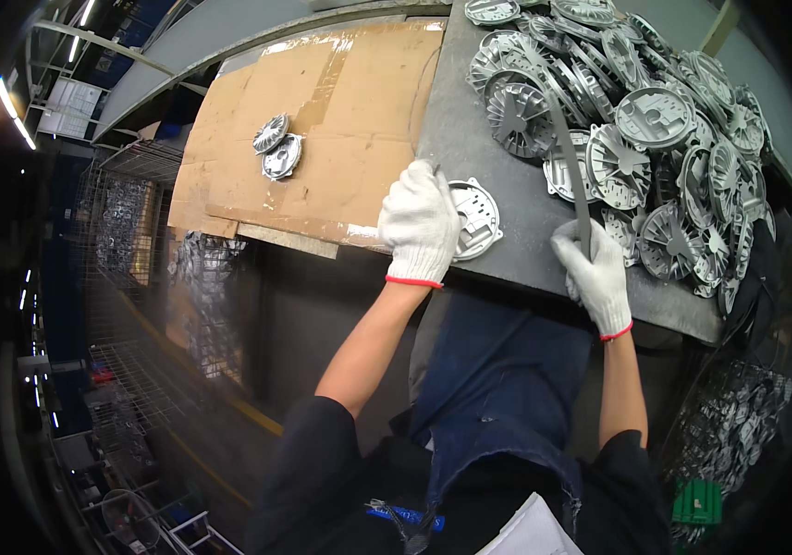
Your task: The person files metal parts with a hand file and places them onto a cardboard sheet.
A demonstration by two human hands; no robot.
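metal disc (479,220) partly under left hand (419,225)

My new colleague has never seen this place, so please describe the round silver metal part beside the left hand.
On the flat dark-grey worktable, find its near-left corner. There, the left hand in a white knitted glove partly covers the round silver metal part. It lies apart from the heap of similar parts farther right.

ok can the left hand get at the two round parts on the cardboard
Probably yes: only bare cardboard shows between the left hand and the two round parts, though they lie some way off and the hand is curled beside another disc.
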